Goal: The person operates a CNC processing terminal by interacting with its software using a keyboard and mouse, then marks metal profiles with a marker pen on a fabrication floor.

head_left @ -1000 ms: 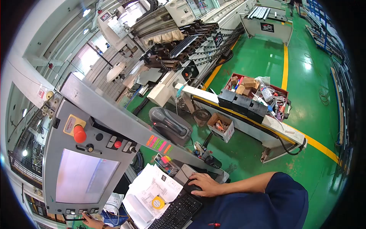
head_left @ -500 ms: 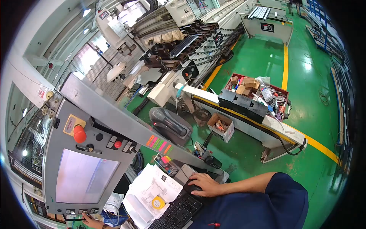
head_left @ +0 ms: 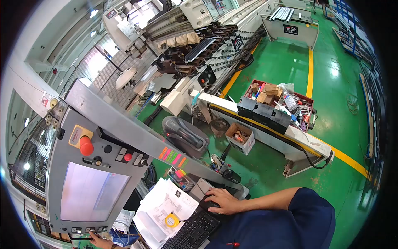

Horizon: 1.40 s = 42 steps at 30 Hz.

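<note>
My right hand (head_left: pixel 224 202) rests over a black computer mouse (head_left: pixel 210 203), fingers curved around it, beside a black keyboard (head_left: pixel 192 232). Low on the left, my left hand (head_left: pixel 100 241) reaches to the bottom edge of a grey control panel (head_left: pixel 54 182), a finger stretched to a small button (head_left: pixel 92 230) in the row under the screen (head_left: pixel 94 191). It appears to hold nothing; its other fingers show only partly. Between the hands lie white papers (head_left: pixel 166 203) with a yellow tape measure (head_left: pixel 172 220) on them.
A red emergency stop button (head_left: pixel 86 146) sticks out from the panel. Behind the desk are a handheld scanner on its stand (head_left: pixel 184 135), a cardboard box (head_left: pixel 241 139) and a white machine beam (head_left: pixel 265 137). A red bin (head_left: pixel 309 101) of tools stands beyond the beam.
</note>
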Available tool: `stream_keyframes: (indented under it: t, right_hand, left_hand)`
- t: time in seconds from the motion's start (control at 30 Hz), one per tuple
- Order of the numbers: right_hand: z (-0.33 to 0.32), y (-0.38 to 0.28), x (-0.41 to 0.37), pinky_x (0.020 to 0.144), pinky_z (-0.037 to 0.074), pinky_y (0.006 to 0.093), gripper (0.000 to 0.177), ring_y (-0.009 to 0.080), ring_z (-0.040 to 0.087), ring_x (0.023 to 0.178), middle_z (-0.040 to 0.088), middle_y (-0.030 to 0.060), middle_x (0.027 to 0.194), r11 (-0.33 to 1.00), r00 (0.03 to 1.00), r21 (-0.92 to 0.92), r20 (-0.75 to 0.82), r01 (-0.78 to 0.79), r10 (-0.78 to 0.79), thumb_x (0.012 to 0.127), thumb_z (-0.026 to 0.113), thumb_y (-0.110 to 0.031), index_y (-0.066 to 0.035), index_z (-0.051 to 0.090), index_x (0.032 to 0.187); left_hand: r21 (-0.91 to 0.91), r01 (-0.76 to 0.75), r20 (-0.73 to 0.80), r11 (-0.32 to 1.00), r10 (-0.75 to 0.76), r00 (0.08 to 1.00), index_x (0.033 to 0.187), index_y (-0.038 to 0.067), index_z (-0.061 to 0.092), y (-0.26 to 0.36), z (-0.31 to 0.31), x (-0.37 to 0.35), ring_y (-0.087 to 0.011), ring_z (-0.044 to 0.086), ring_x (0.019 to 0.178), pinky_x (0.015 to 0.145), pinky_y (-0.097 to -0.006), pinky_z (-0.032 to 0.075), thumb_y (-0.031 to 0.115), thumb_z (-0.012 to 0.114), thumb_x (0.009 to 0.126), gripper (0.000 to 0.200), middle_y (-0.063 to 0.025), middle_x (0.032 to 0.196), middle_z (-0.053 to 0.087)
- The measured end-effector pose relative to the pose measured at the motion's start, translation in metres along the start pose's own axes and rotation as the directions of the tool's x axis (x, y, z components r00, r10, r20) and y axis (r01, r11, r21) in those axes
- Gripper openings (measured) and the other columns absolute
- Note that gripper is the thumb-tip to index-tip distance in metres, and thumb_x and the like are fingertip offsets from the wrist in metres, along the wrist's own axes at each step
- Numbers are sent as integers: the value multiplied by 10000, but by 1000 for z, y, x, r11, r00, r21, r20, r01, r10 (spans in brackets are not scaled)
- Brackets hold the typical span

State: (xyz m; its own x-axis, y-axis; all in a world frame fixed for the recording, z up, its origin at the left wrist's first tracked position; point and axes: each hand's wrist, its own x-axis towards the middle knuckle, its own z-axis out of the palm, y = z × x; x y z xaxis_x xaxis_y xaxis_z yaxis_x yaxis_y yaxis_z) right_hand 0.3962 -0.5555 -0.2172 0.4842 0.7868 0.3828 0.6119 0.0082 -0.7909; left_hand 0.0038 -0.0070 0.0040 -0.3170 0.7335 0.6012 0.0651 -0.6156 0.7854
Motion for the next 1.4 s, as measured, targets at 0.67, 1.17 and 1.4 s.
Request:
stream_keyframes:
  t: [0.67, 1.17, 1.4]
  right_hand:
    - [1, 1, -1, 1156, 303, 510, 463, 353, 383, 1429, 500, 128, 1407, 1000, 1000, -4, -8, 6, -6, 944, 680, -425, -116, 605, 1282]
    - [-1, 0, 0, 1157, 295, 513, 458, 359, 359, 1446, 486, 139, 1435, 1000, 1000, -10, 24, -10, 11, 960, 663, -425, -112, 606, 1290]
    - [0, 2, 0, 1159, 289, 520, 461, 366, 355, 1448, 481, 146, 1445, 1000, 999, -3, 33, -7, 7, 968, 653, -433, -113, 603, 1296]
  left_hand:
    - [16, -10, -23, 1000, 10, 1000, 1176, -61, 624, -1, 2, 1, -205, 640, 982, 850, -330, 510, 369, 806, 902, 542, -151, 1130, 686]
    - [29, -6, -45, 1000, 7, 999, 1204, -50, 620, -3, 1, 1, -191, 609, 945, 817, -329, 485, 409, 824, 875, 601, -123, 1117, 667]
    - [35, -12, -51, 999, 13, 999, 1208, -36, 630, 2, 3, -4, -178, 584, 912, 791, -321, 461, 414, 815, 884, 585, -102, 1099, 665]
